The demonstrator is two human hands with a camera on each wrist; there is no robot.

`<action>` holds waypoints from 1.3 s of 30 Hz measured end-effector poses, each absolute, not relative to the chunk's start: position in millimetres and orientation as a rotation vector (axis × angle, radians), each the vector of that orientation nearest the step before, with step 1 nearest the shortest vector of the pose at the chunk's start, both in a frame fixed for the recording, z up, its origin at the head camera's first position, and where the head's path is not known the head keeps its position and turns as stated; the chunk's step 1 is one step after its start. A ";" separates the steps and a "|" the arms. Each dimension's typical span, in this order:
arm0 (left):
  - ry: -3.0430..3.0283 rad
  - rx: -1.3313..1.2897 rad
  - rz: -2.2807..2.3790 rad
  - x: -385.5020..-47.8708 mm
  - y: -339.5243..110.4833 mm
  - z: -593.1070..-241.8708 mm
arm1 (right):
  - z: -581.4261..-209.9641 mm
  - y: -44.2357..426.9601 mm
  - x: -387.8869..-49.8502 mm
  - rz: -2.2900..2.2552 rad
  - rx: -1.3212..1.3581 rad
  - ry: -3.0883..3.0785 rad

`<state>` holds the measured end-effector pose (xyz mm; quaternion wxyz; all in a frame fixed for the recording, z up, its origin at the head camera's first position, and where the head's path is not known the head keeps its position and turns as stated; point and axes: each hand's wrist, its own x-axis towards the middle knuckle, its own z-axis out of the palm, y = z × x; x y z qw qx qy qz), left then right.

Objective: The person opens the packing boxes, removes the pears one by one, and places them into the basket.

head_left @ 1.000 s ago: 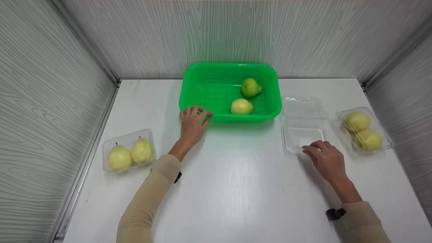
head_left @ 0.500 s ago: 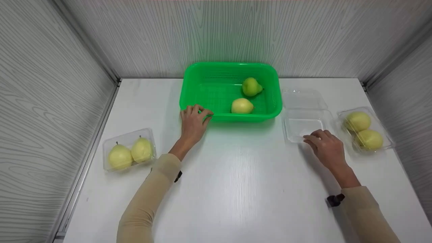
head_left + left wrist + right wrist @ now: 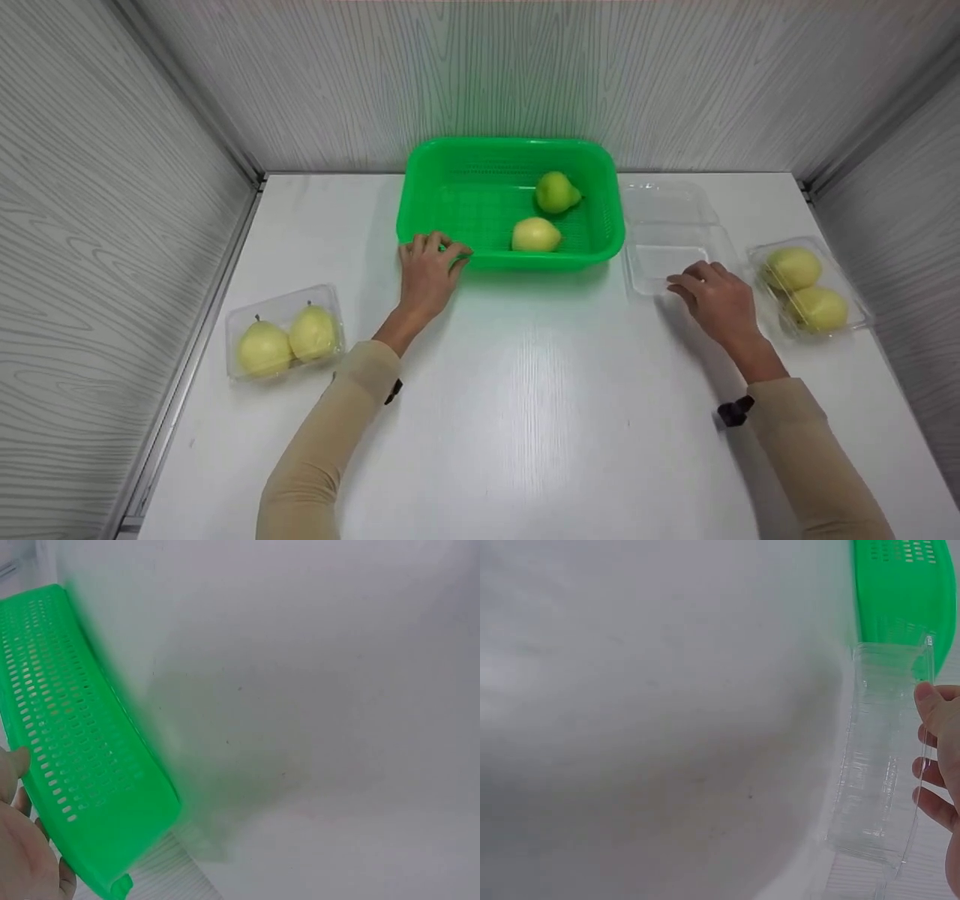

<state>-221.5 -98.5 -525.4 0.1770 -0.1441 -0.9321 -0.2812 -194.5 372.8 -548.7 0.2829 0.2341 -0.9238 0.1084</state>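
Note:
In the head view my left hand (image 3: pixel 427 279) grips the near left rim of a green plastic basket (image 3: pixel 435 259). The left wrist view shows the thumb outside the slotted wall and the fingers over the rim. Inside the basket lie a green pear (image 3: pixel 556 193) and a paler yellow pear (image 3: pixel 535 235), both toward its right side. My right hand (image 3: pixel 718 304) pinches the near edge of a clear plastic clamshell box (image 3: pixel 660 259), which lies unfolded beside the basket's right end. No fruit shows in that box. The right wrist view has the thumb on the box's rim.
A closed clear box (image 3: pixel 285 334) with two yellow pears stands at the left of the white table (image 3: pixel 525 397). Another closed box (image 3: pixel 810 289) holding two pears sits at the right, close to my right hand. Wood-grain panels (image 3: pixel 517 75) enclose the back and sides.
My right hand has slid the unfolded clamshell box away from me, toward the back of the table alongside the basket. The left hand stays on the basket rim, and the pears keep their places.

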 end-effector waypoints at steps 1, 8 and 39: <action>-2.638 -0.409 -0.794 -221.4 -98.4 -525.2 | -548.2 372.6 -197.5 0.288 0.628 -2.474; -2.637 -0.414 -0.800 -221.4 -97.2 -525.3 | -546.6 374.7 -211.9 0.302 0.603 -2.521; -2.654 -0.398 -0.789 -220.9 -99.4 -524.5 | -505.4 404.0 -179.8 0.285 0.269 -2.734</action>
